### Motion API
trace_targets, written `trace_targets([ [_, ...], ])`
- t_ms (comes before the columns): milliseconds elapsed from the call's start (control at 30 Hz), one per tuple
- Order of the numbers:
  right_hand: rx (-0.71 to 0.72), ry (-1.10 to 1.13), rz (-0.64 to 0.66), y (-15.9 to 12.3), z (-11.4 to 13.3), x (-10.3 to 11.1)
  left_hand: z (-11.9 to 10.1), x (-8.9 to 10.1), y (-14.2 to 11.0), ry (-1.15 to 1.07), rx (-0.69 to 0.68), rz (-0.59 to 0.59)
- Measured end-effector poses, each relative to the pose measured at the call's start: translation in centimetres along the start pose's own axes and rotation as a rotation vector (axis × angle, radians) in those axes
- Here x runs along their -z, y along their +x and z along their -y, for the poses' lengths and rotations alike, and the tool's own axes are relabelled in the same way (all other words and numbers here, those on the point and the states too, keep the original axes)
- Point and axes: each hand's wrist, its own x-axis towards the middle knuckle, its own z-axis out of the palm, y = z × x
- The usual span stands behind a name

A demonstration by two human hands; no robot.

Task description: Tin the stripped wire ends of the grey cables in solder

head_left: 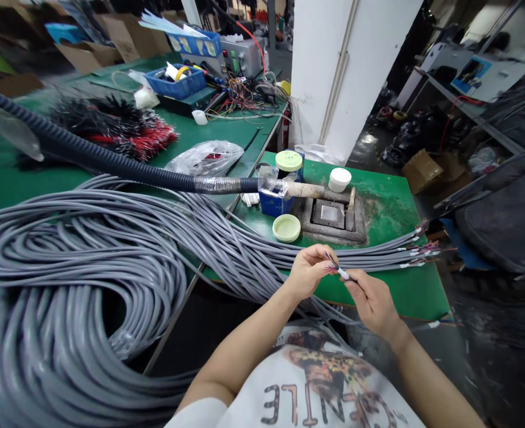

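In front of my chest, both hands hold the end of one grey cable. My right hand [373,300] pinches the cable just behind a white band [343,274] near its tip. Thin coloured wires [332,260] fan out of the stripped end towards my left hand [309,270], whose thumb and fingers close on them. Right behind my hands, a bundle of grey cables [262,249] runs across the bench. Its far ends [423,249] show white bands and bare coloured wires at the right edge.
A solder pot [332,213] sits in the green bench beneath a hose nozzle [305,189]. Around it are a pale green lid [286,228], a white-lidded jar [340,179] and a blue box [274,203]. Large grey cable coils [66,238] fill the left table.
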Motion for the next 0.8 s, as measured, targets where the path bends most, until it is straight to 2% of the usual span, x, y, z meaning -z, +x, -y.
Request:
trace_targets([
  [167, -0.001, -0.005, 0.032, 0.2, 0.2, 0.2, -0.5, 0.8, 0.0, 0.114, -0.046, 0.04],
  [300, -0.076, -0.006, 0.075, 0.6, 0.5, 0.6, -0.6, 0.9, 0.0, 0.152, -0.045, 0.031],
  [500, -0.063, -0.027, 0.015, 1.0, 0.9, 0.7, -0.6, 0.6, 0.1, 0.135, -0.091, -0.006],
  [667, -0.046, -0.037, 0.035, 1.1, 0.7, 0.4, -1.3, 0.9, 0.1, 0.18, -0.063, 0.062],
  [800, -0.047, -0.038, 0.007, 1.2, 0.3, 0.0, -0.7, 0.3, -0.2, 0.078, 0.024, -0.033],
])
